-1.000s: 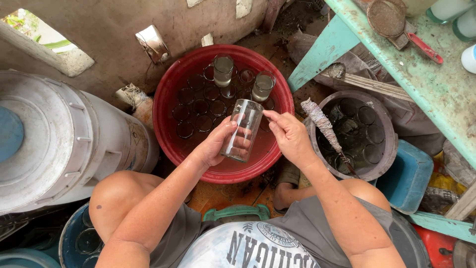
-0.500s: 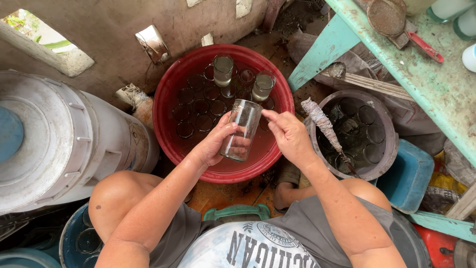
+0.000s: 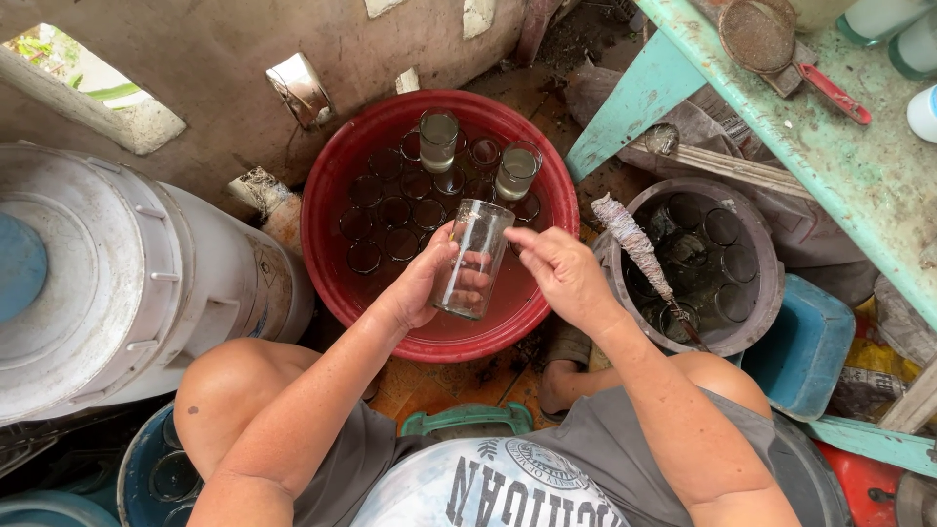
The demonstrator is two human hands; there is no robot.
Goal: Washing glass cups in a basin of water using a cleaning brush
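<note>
— we've got the clear glass (image 3: pixel 473 259) in our left hand (image 3: pixel 422 283), tilted, mouth away from us, held up over the near half of the red basin (image 3: pixel 332 185). our fingers (image 3: pixel 475 280) wrap round its far side and show through the wall, thumb along the near side, so that hand is closed on it.

— and our right hand (image 3: pixel 561 273)? a second ago its fingertips sat right at the rim.

— now it has slid a little lower and toward the left; the forefinger tip is just beside the glass's upper side, and we can't tell whether it touches. that hand is loosely curled, holding nothing.

— the glass itself barely moved, maybe a touch lower in view.

— past it, the basin holds dark water with many glasses sunk upright in rows, and two tall glasses (image 3: pixel 438 139) stand out of the water at the far side, same as before.

— to our right a grey tub (image 3: pixel 761 244) with more glasses, a rag-wrapped brush (image 3: pixel 634 244) leaning on its rim.

— beyond that, the green surface (image 3: pixel 839 166) with a round strainer (image 3: pixel 759 34). to our left, a big white drum (image 3: pixel 117 273).
</note>
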